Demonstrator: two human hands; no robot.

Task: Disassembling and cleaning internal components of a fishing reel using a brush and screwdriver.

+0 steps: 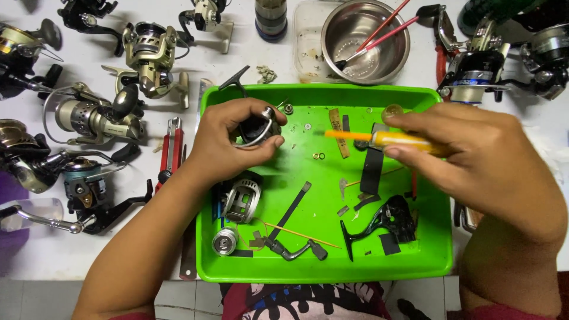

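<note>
White table (249,59), carrying all items listed. Green plastic tray (441,237), rectangular, at centre nearest the person; holds loose reel parts. Assembled fishing reels (95,115), several, grouped on the table left of the tray, with more along the top edge and at upper right. Steel bowl (349,35), round, sitting in a clear plastic container beyond the tray's far rim; red-handled brushes rest in it. Left hand (228,139), over the tray's upper left area, fingers curled closed around a dark reel body (258,127) with a wire bail arm, held just above the tray floor. Right hand (474,154), over the tray's right side, fingers pinched closed on a yellow tube (403,140) with a long orange nozzle; the nozzle tip points left toward the reel body, a gap between them. Silver rotor (242,198), lower left in the tray. Black side cover (391,220), lower right in the tray. Crank handle (296,250), near the front rim. Red utility knife (172,148), on the table just beside the tray's left wall. Small washers (319,156), mid-tray.
</note>
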